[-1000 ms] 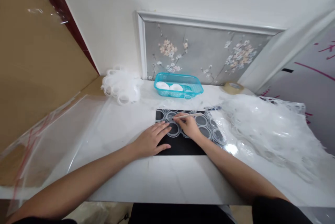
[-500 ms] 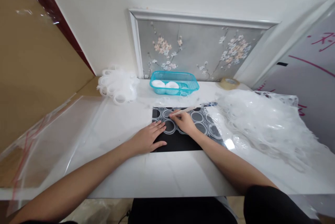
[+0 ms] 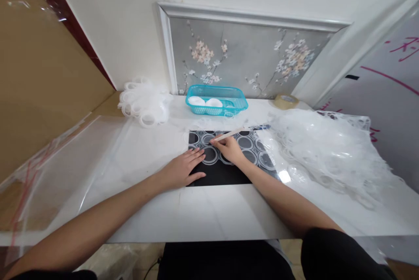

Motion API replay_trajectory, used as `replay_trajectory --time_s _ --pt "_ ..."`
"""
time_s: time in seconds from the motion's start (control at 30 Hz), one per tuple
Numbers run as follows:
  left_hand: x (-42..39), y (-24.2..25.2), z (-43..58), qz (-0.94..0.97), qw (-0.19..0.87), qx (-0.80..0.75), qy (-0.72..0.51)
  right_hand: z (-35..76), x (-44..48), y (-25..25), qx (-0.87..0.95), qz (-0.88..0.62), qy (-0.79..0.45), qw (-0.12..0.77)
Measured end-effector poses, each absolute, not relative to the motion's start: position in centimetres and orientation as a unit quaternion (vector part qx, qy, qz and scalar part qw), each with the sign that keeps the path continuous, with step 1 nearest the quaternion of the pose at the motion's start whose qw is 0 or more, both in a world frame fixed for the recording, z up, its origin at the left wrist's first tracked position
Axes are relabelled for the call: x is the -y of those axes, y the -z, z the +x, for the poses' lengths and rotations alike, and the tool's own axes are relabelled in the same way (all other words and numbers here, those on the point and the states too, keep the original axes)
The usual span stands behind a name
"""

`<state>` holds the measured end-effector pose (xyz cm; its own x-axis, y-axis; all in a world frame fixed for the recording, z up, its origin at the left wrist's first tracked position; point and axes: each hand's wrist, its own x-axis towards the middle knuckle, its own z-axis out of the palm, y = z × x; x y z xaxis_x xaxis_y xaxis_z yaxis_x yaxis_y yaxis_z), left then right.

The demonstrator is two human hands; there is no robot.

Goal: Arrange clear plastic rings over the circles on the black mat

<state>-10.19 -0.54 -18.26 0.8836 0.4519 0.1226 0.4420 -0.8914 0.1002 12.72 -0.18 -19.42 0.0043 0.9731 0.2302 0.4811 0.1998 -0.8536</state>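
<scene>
One pale stick (image 3: 231, 133) hides partly in the right hand (image 3: 231, 150).

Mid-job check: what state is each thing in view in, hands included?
Black mat: flat, partly covered
Ringed sheet: spread over the mat
Pale stick: gripped, slanted
Right hand: closed on the stick
Left hand: open, fingertips over the mat
Blue basket: upright, holding white round pieces
Tape roll: lying flat
White heaps: piled loosely
</scene>
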Motion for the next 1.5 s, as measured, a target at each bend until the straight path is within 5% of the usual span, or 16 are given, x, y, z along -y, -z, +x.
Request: replay_trajectory --time_s 0.2,0.43,0.6,0.7,0.83,1.0,1.5 --pt "0.5 18.2 -10.1 0.969 0.042 -0.233 -0.076 12.6 0.7 19.2 0.675 -0.545 -0.268 0.420" --pt "0.5 17.9 -10.1 0.967 0.062 -0.232 -0.085 12.6 0.5 18.1 0.813 -0.515 -0.014 0.272" --pt "0.5 17.7 -10.5 0.964 0.078 -0.244 -0.079 18.2 -1.2 15.1 0.604 -0.656 0.068 0.448" --pt "0.6 17.4 -10.5 0.962 0.074 -0.241 -0.101 20.6 0.0 14.9 0.587 -0.625 0.021 0.515" --pt "0.7 16.8 -8.6 0.963 0.034 -0.224 -0.144 19.2 2.2 17.1 0.680 -0.565 -0.140 0.447" --pt "0.9 17.3 -3.5 0.970 -0.040 -0.198 -0.137 17.2 2.4 19.2 0.638 -0.545 -0.288 0.462" --pt "0.6 18.7 -2.4 0.971 -0.037 -0.195 -0.132 17.5 2.5 19.3 0.634 -0.544 -0.296 0.463"
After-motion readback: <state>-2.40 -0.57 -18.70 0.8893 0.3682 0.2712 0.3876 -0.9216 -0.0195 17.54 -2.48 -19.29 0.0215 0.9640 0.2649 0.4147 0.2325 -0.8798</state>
